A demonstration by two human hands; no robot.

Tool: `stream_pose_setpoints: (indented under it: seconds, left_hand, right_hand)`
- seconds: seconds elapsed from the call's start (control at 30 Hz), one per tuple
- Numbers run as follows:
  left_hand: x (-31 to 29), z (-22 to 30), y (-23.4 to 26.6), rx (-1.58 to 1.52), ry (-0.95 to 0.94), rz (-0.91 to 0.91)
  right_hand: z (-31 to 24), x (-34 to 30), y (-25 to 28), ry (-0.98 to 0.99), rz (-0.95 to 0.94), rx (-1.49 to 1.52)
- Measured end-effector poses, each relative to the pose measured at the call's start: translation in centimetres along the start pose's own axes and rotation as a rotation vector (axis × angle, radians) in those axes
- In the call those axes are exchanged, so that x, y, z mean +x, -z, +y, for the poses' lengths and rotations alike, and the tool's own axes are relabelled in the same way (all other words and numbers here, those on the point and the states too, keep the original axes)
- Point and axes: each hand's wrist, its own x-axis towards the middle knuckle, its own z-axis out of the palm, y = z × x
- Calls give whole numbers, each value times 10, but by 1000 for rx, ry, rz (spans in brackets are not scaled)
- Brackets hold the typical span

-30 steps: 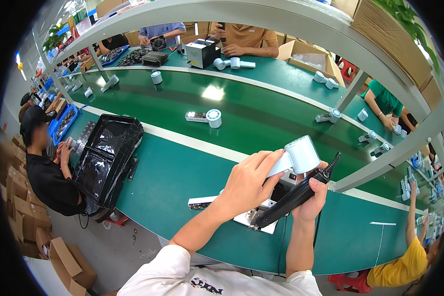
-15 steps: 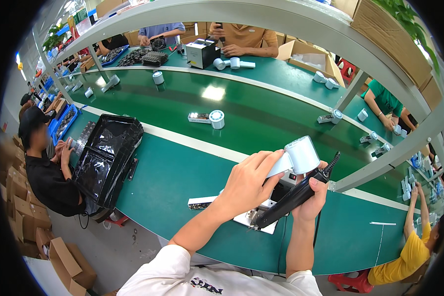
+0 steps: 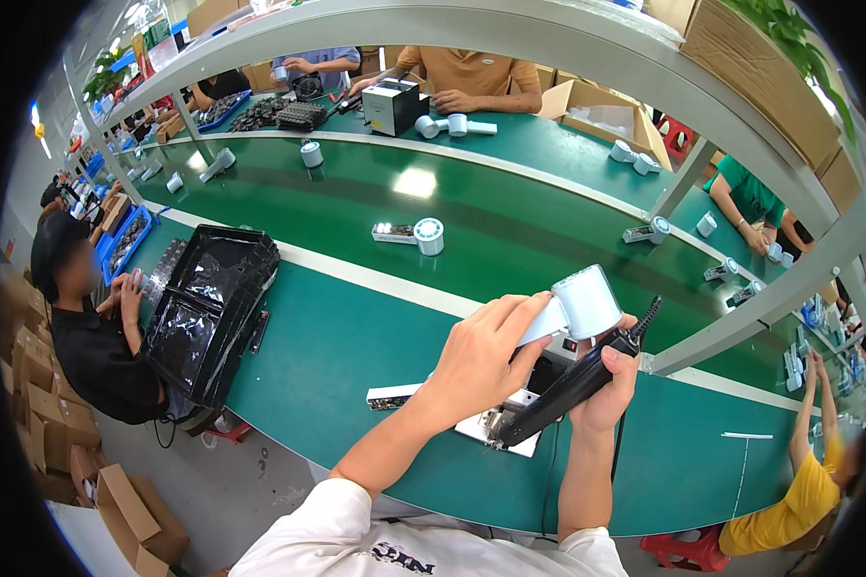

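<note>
My left hand [image 3: 486, 351] is closed around the handle of a light-blue handheld fan [image 3: 588, 302], whose round drum-shaped head points up and away to the right. My right hand [image 3: 606, 387] grips a black corded electric screwdriver [image 3: 566, 392]. It is tilted, with its cord end at the upper right and its tip low on the left. That tip is beside a small white fixture with metal parts [image 3: 496, 424] on the table, partly covered by my hands. Left of my left wrist lies a pale handle piece with an exposed circuit board [image 3: 393, 396].
A black two-section tray [image 3: 209, 298] stands at the left of the green table [image 3: 318, 385]. Beyond runs a green conveyor belt [image 3: 308, 212] carrying similar fans [image 3: 427, 237]. A grey metal post [image 3: 707, 332] rises at right. Co-workers sit left, right and across.
Fans on the near part of the belt have shifted slightly right. Across the belt, a co-worker's hand has lowered a dark tool. My hands and what they hold have hardly moved.
</note>
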Motion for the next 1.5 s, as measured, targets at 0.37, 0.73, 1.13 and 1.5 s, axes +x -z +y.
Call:
stream_pose_setpoints:
  seconds: [0.37, 0.73, 1.13, 1.5]
  left_hand:
    - [0, -6, 6, -1, 2, 20]
    - [0, -9, 10, 6, -10, 17]
    - [-1, -14, 12, -10, -4, 9]
    - [-1, -18, 15, -10, -14, 23]
  right_hand:
    - [-1, 2, -10, -10, 34, -19]
    - [1, -1, -19, -32, 16, 64]
    - [10, -1, -16, -13, 22, -54]
    - [16, 0, -17, -36, -4, -21]
